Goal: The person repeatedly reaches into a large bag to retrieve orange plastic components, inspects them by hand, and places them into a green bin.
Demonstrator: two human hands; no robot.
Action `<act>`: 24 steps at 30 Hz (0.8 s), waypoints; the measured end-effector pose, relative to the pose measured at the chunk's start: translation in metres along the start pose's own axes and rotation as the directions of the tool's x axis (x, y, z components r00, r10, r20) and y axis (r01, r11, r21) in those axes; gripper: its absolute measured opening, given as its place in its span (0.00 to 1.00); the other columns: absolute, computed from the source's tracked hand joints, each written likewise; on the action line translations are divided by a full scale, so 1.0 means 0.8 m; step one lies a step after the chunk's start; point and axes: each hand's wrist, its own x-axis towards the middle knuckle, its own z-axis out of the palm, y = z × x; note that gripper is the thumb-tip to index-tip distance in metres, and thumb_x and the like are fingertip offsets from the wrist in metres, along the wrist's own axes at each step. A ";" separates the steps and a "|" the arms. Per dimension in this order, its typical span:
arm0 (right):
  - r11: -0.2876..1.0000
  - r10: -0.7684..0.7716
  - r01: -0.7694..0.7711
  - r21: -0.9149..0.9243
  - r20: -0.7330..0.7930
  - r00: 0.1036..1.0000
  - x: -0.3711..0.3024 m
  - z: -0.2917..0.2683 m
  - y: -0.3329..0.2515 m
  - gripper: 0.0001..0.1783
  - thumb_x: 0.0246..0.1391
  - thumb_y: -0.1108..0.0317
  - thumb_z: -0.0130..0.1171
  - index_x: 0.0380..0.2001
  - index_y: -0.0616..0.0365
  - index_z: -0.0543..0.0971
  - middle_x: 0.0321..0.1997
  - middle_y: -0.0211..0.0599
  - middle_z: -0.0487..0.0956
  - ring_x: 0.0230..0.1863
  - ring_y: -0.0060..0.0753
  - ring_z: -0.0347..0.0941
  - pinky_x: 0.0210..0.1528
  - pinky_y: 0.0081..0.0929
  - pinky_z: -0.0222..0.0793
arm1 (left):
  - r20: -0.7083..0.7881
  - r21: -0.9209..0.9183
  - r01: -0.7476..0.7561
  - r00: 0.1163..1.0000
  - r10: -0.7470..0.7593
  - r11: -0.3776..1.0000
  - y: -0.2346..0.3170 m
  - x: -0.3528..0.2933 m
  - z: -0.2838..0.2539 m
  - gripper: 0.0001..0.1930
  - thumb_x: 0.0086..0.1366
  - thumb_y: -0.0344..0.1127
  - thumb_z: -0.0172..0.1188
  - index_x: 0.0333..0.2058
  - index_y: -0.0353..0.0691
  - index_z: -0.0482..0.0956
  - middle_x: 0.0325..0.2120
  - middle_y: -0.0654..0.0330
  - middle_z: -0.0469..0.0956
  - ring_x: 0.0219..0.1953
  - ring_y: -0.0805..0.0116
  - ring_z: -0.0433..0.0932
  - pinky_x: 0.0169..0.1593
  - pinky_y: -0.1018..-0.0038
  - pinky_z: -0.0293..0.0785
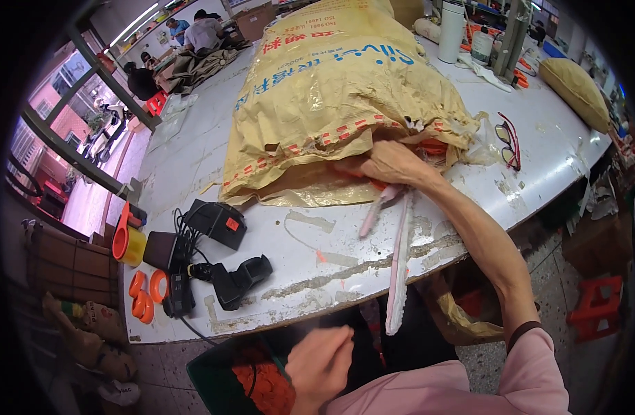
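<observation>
Left hand point(321, 366) hovers near a green bin point(208, 379) holding orange pieces point(265, 393)

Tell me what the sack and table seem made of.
Sack: probably plastic, perhaps paper-faced; slightly glossy, with stiff creases and ragged torn edges.
Table: perhaps laminate; glare shows a smooth, glossy white top, scuffed in patches. Its core I can't tell.

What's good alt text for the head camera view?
A person's right hand reaches into the open end of a large yellow sack on a white table, while the left hand is near a green bin of orange pieces. A pale strip hangs over the table edge; a black box and red-framed glasses lie on top.
</observation>
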 end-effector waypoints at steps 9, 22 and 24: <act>0.904 -0.339 0.332 0.269 -0.019 0.940 -0.015 0.010 -0.006 0.33 0.39 0.51 0.62 0.48 0.58 0.75 0.43 0.48 0.78 0.46 0.44 0.73 0.51 0.33 0.68 | -0.075 0.223 0.148 0.988 -0.134 0.963 -0.048 0.124 0.016 0.16 0.52 0.18 0.57 0.42 0.30 0.76 0.35 0.56 0.75 0.31 0.71 0.76 0.31 0.77 0.75; 0.798 -0.555 0.553 0.240 -0.067 0.829 -0.026 0.019 -0.012 0.33 0.32 0.62 0.66 0.47 0.63 0.75 0.39 0.49 0.79 0.43 0.46 0.76 0.46 0.35 0.69 | 0.093 0.508 0.074 0.986 -0.140 0.858 -0.054 0.151 0.042 0.22 0.45 0.29 0.66 0.43 0.33 0.75 0.33 0.56 0.74 0.30 0.61 0.73 0.35 0.69 0.70; 0.808 -0.535 0.533 0.251 -0.063 0.842 -0.031 0.013 -0.013 0.33 0.31 0.62 0.66 0.47 0.63 0.75 0.40 0.49 0.79 0.43 0.45 0.76 0.46 0.34 0.69 | 0.093 0.473 0.154 0.970 -0.223 0.867 -0.053 0.150 0.044 0.22 0.45 0.29 0.66 0.42 0.34 0.75 0.34 0.56 0.74 0.33 0.60 0.73 0.38 0.68 0.70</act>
